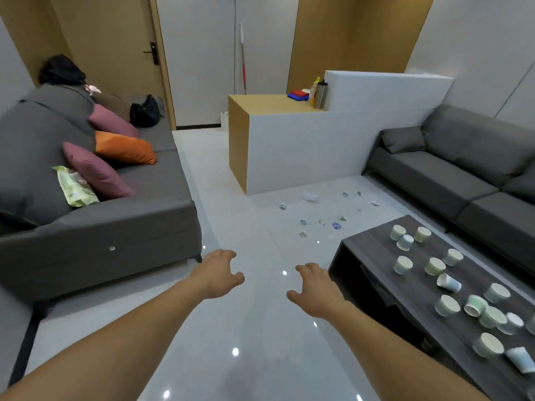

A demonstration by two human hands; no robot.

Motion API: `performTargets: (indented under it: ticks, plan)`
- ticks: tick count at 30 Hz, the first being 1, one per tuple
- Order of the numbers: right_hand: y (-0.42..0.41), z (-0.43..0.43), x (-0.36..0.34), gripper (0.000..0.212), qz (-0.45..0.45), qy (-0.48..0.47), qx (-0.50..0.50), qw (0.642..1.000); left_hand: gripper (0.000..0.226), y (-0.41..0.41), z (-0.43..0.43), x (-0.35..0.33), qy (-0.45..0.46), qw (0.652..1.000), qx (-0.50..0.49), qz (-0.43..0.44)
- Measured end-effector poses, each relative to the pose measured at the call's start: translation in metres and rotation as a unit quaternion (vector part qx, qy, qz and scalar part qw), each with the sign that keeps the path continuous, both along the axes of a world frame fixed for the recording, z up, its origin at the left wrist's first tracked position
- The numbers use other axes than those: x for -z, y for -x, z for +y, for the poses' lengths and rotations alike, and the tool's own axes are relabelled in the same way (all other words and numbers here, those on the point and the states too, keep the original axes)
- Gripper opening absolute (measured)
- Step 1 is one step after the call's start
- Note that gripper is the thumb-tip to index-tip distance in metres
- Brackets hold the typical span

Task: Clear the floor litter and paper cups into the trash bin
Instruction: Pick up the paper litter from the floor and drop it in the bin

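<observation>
1. Paper cups (447,305) are scattered over the top of the low dark desk (372,248) at our right. Most stand upright with the mouth up, and those that open toward us show only a bare pale inside. A few lie on their side, and at least one stands upside down.
2. Litter (309,195), small crumpled pieces in white and blue, lies spread on the glossy floor (254,328). It is between the far end of the dark desk and the white side of the wooden desk (269,104), well apart from both hands.
3. A white container (224,120) stands on the floor, half hidden behind the wooden desk. We cannot tell if it is the trash bin.
4. Our left hand (217,273) and right hand (314,287) reach forward above the floor. Their fingers are apart and loosely bent, and they hold nothing.
5. On the wooden desk, close to the low white wall, stand a steel flask (320,94) and a yellow bottle (313,91). Flat red and blue things (299,94) lie beside them.
6. At the left, a grey sofa (144,227) carries pink and orange cushions, a green packet (76,186) and a black bag (144,111).
7. A second grey sofa (463,175) stands at the right, behind the dark desk.
8. A long stick (243,59) leans on the white wall, and a wooden door (115,53) is at the far left.
</observation>
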State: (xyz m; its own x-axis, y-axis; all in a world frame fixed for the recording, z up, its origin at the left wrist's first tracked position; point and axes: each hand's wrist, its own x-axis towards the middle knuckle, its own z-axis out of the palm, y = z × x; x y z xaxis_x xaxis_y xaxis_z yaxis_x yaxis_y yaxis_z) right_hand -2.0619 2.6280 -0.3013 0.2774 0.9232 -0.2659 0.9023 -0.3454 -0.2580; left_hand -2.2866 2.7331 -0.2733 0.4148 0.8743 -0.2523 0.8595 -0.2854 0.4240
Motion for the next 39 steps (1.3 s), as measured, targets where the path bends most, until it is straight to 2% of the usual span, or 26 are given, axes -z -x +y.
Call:
performTargets:
  ticks: [5,10,15,20,27,39]
  plan:
    - [-0.028,0.07,0.012,0.075,0.02,0.016,0.026,0.999,0.069,-0.044,0.087,0.011,0.027,0.998,0.047,0.019]
    - [-0.101,0.156,0.031,0.076,0.027,0.019,0.062,0.998,0.069,-0.127,0.178,0.032,0.047,0.993,0.101,0.034]
    - [-0.192,0.25,0.039,0.073,0.037,0.035,0.085,0.995,0.069,-0.211,0.272,0.037,0.067,0.991,0.106,0.038]
    - [-0.275,0.334,0.029,0.075,0.035,0.029,0.105,0.993,0.068,-0.282,0.366,0.026,0.051,0.994,0.091,0.029]
    - [-0.352,0.45,0.046,0.075,0.035,0.066,0.12,0.99,0.069,-0.374,0.491,0.047,0.089,0.988,0.122,0.03]
    - [-0.479,0.631,0.082,0.074,0.054,0.106,0.205,0.971,0.07,-0.542,0.72,0.071,0.113,0.968,0.21,0.075]
